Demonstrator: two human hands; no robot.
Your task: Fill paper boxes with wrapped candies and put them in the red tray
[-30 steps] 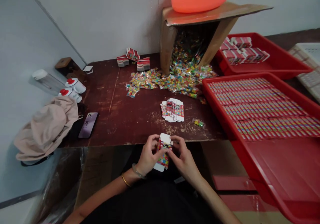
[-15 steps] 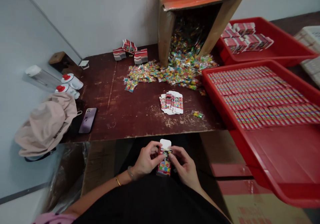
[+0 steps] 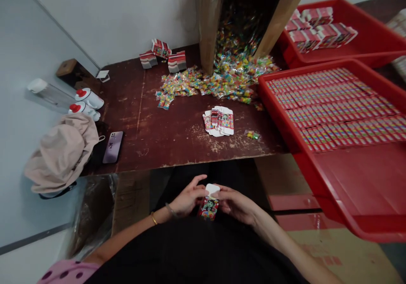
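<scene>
A small printed candy box (image 3: 209, 208) with its white top flap up is between my hands, just below the table's front edge. My left hand (image 3: 191, 197) pinches its upper left side, with the index finger lifted away. My right hand (image 3: 236, 205) grips the box from the right, thumb near the flap. On the table ahead lies a fanned stack of flat candy boxes (image 3: 226, 121). To its right is one clear candy packet (image 3: 252, 135). Whether anything is inside the held box cannot be seen.
Candy packets (image 3: 228, 78) spill from a cardboard carton (image 3: 207, 34). A red tray (image 3: 333, 191) with rows of filled boxes stands right, another red tray (image 3: 374, 57) behind it. At left are a phone (image 3: 113, 147), a cloth bag (image 3: 63, 153) and white bottles (image 3: 90, 98).
Both hands have shifted their hold on the candy box, the left index finger now raised and the right thumb up by the flap. The camera view has tilted slightly downward.
</scene>
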